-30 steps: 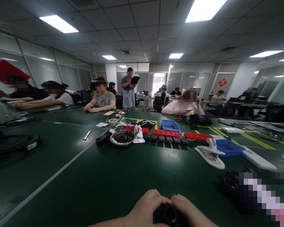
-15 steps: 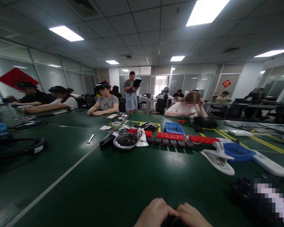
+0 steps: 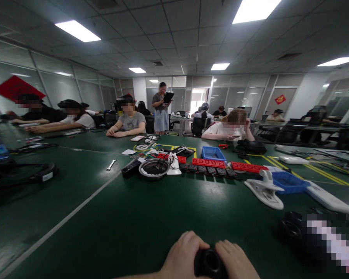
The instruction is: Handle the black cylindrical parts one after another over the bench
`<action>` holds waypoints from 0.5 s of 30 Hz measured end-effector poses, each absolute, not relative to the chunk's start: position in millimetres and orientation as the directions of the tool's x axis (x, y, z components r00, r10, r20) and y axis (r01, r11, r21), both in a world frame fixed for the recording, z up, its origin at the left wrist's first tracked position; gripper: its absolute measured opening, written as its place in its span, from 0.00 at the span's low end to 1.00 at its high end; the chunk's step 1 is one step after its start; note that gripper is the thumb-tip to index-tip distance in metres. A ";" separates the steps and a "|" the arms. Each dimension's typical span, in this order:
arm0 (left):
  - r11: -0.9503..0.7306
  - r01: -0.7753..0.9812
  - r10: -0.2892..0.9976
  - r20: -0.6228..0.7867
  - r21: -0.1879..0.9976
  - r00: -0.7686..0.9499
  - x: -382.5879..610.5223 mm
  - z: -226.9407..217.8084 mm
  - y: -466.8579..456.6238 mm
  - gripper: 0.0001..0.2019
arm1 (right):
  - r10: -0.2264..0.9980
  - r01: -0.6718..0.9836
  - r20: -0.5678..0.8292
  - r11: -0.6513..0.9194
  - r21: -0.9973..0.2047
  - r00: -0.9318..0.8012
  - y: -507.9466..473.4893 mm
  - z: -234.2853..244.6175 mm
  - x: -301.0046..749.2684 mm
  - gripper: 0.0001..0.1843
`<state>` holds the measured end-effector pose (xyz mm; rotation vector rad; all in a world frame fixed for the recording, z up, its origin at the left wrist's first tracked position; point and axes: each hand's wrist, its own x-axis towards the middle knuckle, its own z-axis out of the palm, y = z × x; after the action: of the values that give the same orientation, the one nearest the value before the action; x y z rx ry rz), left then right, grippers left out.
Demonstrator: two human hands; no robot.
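Note:
At the bottom edge of the view my left hand (image 3: 182, 256) and my right hand (image 3: 235, 260) are both curled around a small black round object (image 3: 209, 264) with a hollow opening facing me. They hold it just above the near edge of the dark green table (image 3: 139, 224). My fingers wrap its sides, so most of the object is hidden.
Mid-table lie a round metal bowl (image 3: 154, 168), red and black power strips (image 3: 211, 166), two blue bins (image 3: 211, 153), a white clamp (image 3: 264, 190) and a wrench (image 3: 111, 165). Black gear sits at right (image 3: 291, 230) and left (image 3: 31, 172). Several people sit along the far side.
The view dipped up then back down; my hands with the black object dropped toward the frame edge and returned. The table's objects stayed in place.

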<state>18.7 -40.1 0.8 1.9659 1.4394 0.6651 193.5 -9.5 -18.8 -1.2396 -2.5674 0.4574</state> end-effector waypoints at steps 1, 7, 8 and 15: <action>-0.232 0.647 0.958 0.054 0.727 0.282 18.2 2.6 -41.6 0.25 | 0.800 0.730 0.060 0.572 -0.375 -0.596 -11.6 -12.7 191.1 0.20; -0.333 0.539 0.908 0.108 0.774 0.406 11.1 6.5 -44.3 0.24 | 0.708 0.563 -0.098 0.461 -0.686 -0.700 -13.4 18.6 196.7 0.25; -0.353 0.516 0.894 0.118 0.780 0.432 10.0 6.0 -43.6 0.24 | 0.698 0.557 -0.124 0.438 -0.705 -0.705 -13.1 21.1 199.2 0.23; -0.380 0.451 0.865 0.137 0.808 0.484 7.4 1.2 -38.6 0.24 | 0.667 0.525 -0.123 0.445 -0.725 -0.735 -10.6 23.3 200.9 0.15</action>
<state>7.4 -38.6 1.2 2.0084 1.0840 0.7310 200.9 -10.6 23.3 -1.0485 -2.5123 1.1623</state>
